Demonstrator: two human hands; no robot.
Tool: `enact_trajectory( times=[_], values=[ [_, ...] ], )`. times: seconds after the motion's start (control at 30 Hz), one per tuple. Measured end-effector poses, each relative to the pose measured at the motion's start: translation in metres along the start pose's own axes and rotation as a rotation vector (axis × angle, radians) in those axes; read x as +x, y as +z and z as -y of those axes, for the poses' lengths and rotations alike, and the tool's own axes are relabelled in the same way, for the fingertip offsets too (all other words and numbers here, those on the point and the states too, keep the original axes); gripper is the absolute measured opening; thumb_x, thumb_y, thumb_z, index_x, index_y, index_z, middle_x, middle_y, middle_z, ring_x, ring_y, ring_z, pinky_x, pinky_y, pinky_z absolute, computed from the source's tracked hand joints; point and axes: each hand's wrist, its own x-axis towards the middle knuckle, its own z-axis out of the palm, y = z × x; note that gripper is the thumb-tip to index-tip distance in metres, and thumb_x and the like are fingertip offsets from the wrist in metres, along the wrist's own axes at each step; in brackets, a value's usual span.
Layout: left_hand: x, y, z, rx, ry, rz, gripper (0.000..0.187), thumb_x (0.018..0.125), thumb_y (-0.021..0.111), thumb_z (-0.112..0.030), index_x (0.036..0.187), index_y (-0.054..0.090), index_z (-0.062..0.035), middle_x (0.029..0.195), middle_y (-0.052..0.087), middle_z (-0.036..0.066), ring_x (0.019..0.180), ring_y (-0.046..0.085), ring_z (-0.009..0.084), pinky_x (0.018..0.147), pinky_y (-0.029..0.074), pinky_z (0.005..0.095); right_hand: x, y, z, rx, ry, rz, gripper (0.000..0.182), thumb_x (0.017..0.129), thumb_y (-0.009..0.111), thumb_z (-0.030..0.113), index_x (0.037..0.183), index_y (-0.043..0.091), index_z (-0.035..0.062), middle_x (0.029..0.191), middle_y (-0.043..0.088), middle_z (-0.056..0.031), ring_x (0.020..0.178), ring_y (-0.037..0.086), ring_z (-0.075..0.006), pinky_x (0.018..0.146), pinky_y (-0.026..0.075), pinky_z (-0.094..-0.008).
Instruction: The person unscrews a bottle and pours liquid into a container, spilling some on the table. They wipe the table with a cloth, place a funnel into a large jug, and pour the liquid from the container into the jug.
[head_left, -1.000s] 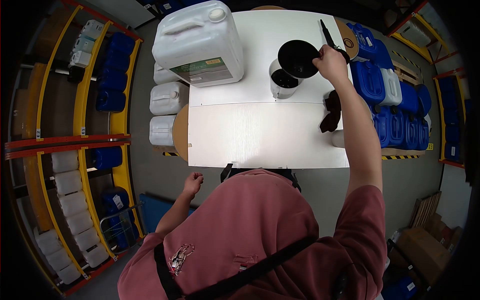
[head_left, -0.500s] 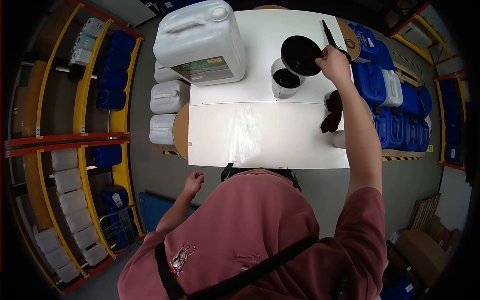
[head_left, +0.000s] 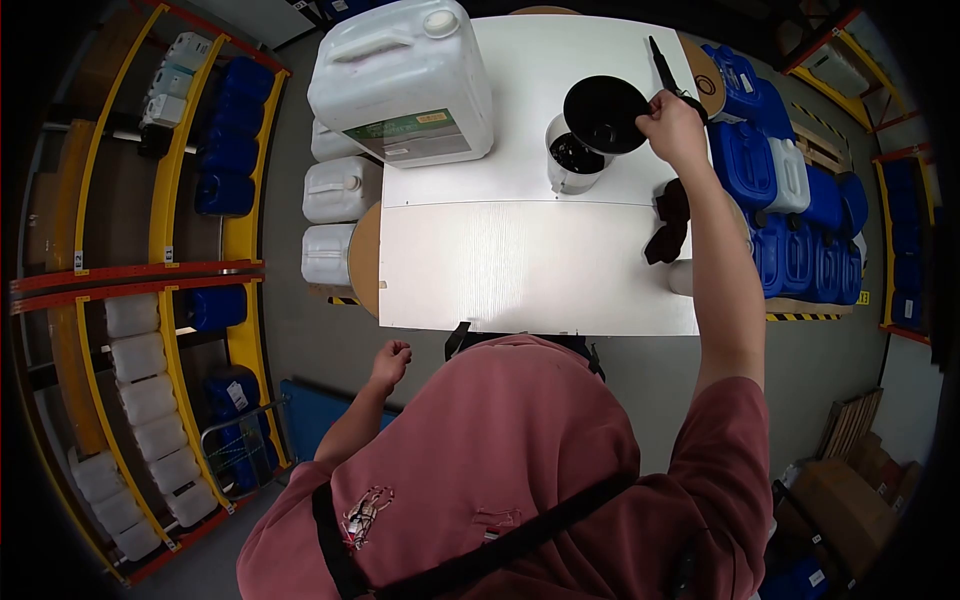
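My right hand point(head_left: 674, 128) pinches the rim of a black funnel point(head_left: 606, 114). The wide mouth of the funnel faces me, tilted, above a white bucket point(head_left: 572, 182) on the table. Inside the bucket lie black glossy pieces point(head_left: 574, 154), too small to name. Just beyond my right hand is a long black pointed object point(head_left: 661, 65), partly covered by the hand. My left hand point(head_left: 391, 364) hangs beside my body, off the table's near edge, with its fingers curled and nothing seen in them.
A large white jerrycan point(head_left: 400, 90) stands on the white table point(head_left: 520, 265) at the back left. Dark gloves or cloth point(head_left: 667, 222) lie near the right edge. Blue canisters point(head_left: 745, 165) are stacked to the right, and shelves point(head_left: 165, 200) with more canisters stand at left.
The funnel has tipped slightly, so more of its inside and its central hole shows. My right hand has shifted very little; my left hand stays at my side.
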Motion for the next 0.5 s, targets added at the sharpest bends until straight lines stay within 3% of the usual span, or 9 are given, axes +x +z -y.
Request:
enact_trajectory(
  times=[0.13, 0.23, 0.3, 0.33, 0.4, 0.5],
  values=[
    [0.001, 0.0, 0.0, 0.012, -0.001, 0.002, 0.022, 0.092, 0.064, -0.015, 0.109, 0.063, -0.0006, 0.095, 0.069, 0.006, 0.084, 0.064, 0.0144, 0.078, 0.053, 0.0303, 0.001, -0.002, 0.0, 0.1, 0.014, -0.013, 0.028, 0.078, 0.074, 0.022, 0.094, 0.069, -0.0002, 0.083, 0.072, -0.0182, 0.081, 0.071, -0.0339, 0.076, 0.056, -0.0414],
    [0.007, 0.001, -0.001, 0.029, 0.038, -0.007, 0.021, 0.092, 0.064, -0.014, 0.108, 0.064, -0.0007, 0.095, 0.069, 0.007, 0.085, 0.065, 0.0157, 0.078, 0.053, 0.0305, 0.001, -0.001, -0.001, -0.012, 0.019, -0.016, 0.029, 0.078, 0.074, 0.024, 0.094, 0.069, 0.0, 0.084, 0.072, -0.0183, 0.082, 0.071, -0.0338, 0.076, 0.057, -0.0413],
    [0.006, 0.01, -0.022, 0.232, 0.244, -0.037, 0.021, 0.093, 0.064, -0.014, 0.11, 0.063, -0.0021, 0.098, 0.068, 0.007, 0.087, 0.065, 0.0164, 0.078, 0.053, 0.0314, 0.0, 0.001, -0.003, -0.009, 0.061, -0.013, 0.028, 0.078, 0.074, 0.023, 0.095, 0.068, 0.001, 0.084, 0.072, -0.0159, 0.082, 0.071, -0.0316, 0.078, 0.056, -0.0398],
    [0.008, 0.019, -0.039, 0.254, 0.249, -0.019, 0.021, 0.093, 0.064, -0.014, 0.11, 0.063, -0.0021, 0.098, 0.068, 0.007, 0.087, 0.065, 0.0164, 0.078, 0.053, 0.0314, 0.0, 0.002, -0.006, 0.002, 0.049, -0.017, 0.028, 0.079, 0.075, 0.023, 0.095, 0.068, 0.0009, 0.086, 0.072, -0.0163, 0.085, 0.072, -0.0316, 0.079, 0.056, -0.04],
    [0.003, 0.048, -0.109, 0.391, 0.446, -0.006, 0.02, 0.092, 0.065, -0.013, 0.108, 0.064, -0.0003, 0.098, 0.07, 0.008, 0.087, 0.067, 0.0169, 0.08, 0.054, 0.0315, 0.001, 0.004, -0.01, 0.038, 0.015, -0.066, 0.03, 0.079, 0.075, 0.025, 0.097, 0.071, 0.0021, 0.088, 0.073, -0.0178, 0.083, 0.072, -0.0331, 0.078, 0.058, -0.0416],
    [0.008, 0.103, -0.21, 0.487, 0.754, 0.027, 0.026, 0.091, 0.068, -0.016, 0.112, 0.065, -0.0022, 0.104, 0.071, 0.009, 0.09, 0.069, 0.0192, 0.08, 0.055, 0.0332, -0.002, 0.005, -0.015, 0.128, 0.065, -0.084, 0.026, 0.08, 0.074, 0.024, 0.094, 0.069, 0.0021, 0.083, 0.072, -0.0144, 0.079, 0.071, -0.0287, 0.075, 0.056, -0.0383]
  ],
)
